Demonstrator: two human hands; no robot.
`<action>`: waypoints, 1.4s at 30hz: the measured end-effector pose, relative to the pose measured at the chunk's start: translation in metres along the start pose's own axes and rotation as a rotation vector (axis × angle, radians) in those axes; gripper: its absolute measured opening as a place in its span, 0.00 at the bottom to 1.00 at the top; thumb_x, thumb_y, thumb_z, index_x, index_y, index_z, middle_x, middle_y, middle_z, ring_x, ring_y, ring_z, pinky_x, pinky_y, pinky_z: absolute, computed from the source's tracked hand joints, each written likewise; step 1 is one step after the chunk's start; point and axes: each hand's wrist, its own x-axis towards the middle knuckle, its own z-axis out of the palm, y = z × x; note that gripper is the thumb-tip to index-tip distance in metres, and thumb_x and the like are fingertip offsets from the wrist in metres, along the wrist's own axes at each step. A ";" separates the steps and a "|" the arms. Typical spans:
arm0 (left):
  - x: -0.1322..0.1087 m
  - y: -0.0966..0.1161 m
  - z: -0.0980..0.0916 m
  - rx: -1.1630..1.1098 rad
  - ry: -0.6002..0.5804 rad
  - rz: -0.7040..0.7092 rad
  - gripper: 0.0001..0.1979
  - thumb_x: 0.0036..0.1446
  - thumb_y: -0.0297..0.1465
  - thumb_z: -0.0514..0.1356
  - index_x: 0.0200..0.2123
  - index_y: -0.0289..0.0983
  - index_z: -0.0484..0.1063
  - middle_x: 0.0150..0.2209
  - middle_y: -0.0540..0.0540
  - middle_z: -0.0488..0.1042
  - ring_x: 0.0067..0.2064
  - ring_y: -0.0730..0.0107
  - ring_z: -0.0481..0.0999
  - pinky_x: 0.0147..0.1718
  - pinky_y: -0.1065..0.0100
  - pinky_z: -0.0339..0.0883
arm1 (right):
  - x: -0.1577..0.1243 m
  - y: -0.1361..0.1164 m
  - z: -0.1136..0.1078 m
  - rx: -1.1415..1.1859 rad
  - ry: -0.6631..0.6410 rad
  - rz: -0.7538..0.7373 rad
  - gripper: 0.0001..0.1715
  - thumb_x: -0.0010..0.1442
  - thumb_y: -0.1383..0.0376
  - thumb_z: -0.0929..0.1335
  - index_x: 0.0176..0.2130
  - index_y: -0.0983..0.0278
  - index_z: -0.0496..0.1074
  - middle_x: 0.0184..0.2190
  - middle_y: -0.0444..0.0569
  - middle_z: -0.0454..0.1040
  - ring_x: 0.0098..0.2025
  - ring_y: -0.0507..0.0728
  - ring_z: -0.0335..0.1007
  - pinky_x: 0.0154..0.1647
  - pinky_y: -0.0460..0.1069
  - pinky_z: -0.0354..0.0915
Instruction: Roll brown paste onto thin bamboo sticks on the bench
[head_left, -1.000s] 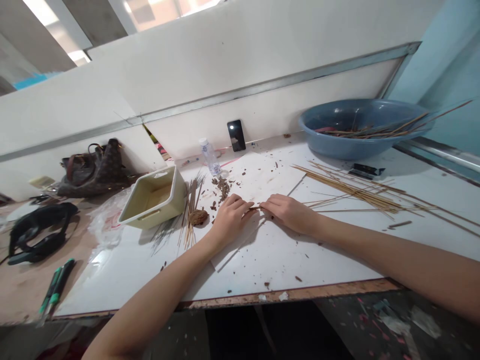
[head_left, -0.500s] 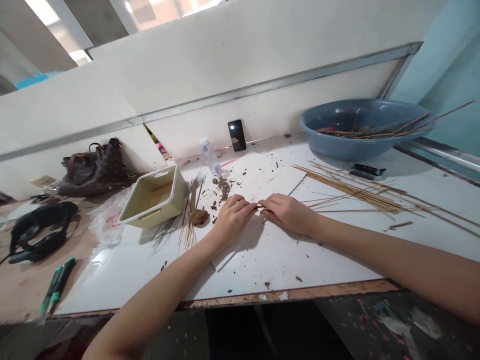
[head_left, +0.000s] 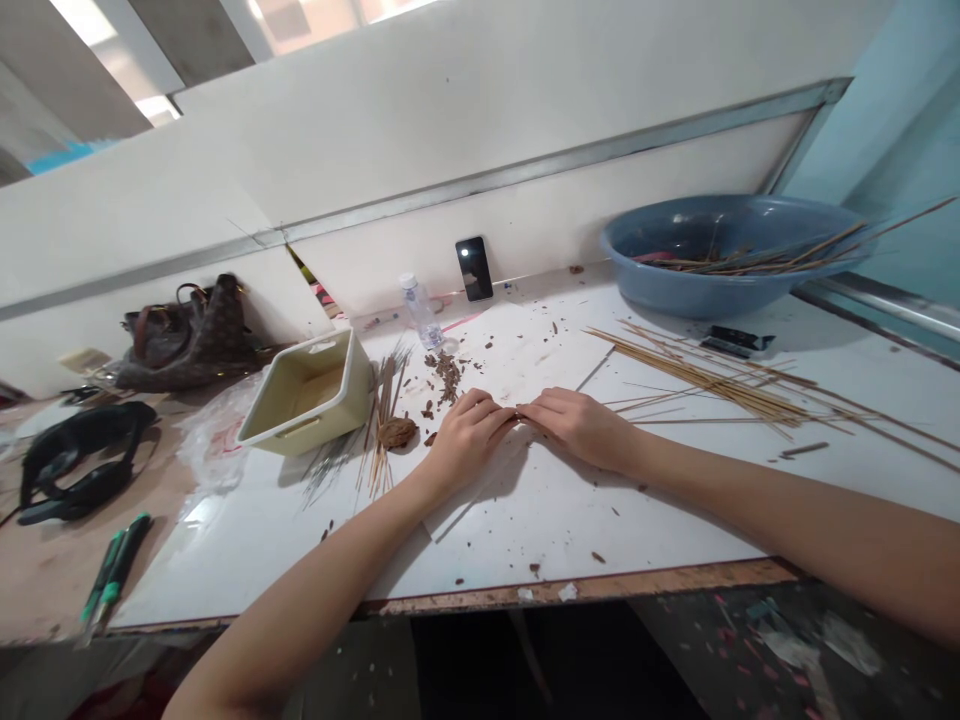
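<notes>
My left hand (head_left: 471,438) and my right hand (head_left: 571,424) meet over the white board (head_left: 525,540), fingers bent and fingertips almost touching. Both pinch a thin brown stick (head_left: 518,415); only a short bit of it shows between them, the rest being hidden under the fingers. Left of my left hand lies a lump of brown dough-like paste (head_left: 397,432), with brown crumbs (head_left: 448,376) scattered behind it. A bundle of thin sticks (head_left: 384,405) lies beside the lump. To the right of my right hand are several long tan sticks (head_left: 697,382).
A cream plastic bin (head_left: 346,392) stands at left, near a handbag (head_left: 187,345), a black headset-like strap (head_left: 45,470) and green-black pens (head_left: 116,565). At the back are a clear bottle (head_left: 422,315), an upright phone (head_left: 474,270) and a blue basin (head_left: 675,285) holding sticks.
My fingertips have come slightly closer together, so less of the brown stick shows between them. Everything else stays in place.
</notes>
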 end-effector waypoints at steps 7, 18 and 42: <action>0.000 0.001 -0.001 -0.003 -0.036 0.000 0.09 0.78 0.29 0.59 0.46 0.39 0.81 0.37 0.43 0.81 0.44 0.56 0.75 0.45 0.54 0.76 | 0.002 -0.002 -0.004 -0.057 -0.044 -0.045 0.15 0.81 0.70 0.61 0.55 0.69 0.76 0.40 0.56 0.80 0.43 0.63 0.75 0.47 0.58 0.73; 0.000 -0.002 -0.002 0.022 -0.097 -0.033 0.10 0.79 0.31 0.57 0.47 0.39 0.80 0.40 0.41 0.82 0.46 0.54 0.74 0.47 0.52 0.75 | 0.003 -0.002 0.001 -0.194 -0.099 -0.030 0.13 0.78 0.74 0.61 0.51 0.69 0.74 0.39 0.54 0.76 0.41 0.63 0.72 0.45 0.56 0.70; 0.004 -0.004 -0.009 0.075 -0.157 0.027 0.10 0.78 0.33 0.59 0.48 0.39 0.81 0.41 0.41 0.82 0.46 0.54 0.77 0.49 0.51 0.76 | 0.004 0.003 0.002 -0.145 -0.086 -0.029 0.19 0.82 0.63 0.61 0.63 0.71 0.70 0.42 0.58 0.79 0.44 0.66 0.75 0.47 0.60 0.73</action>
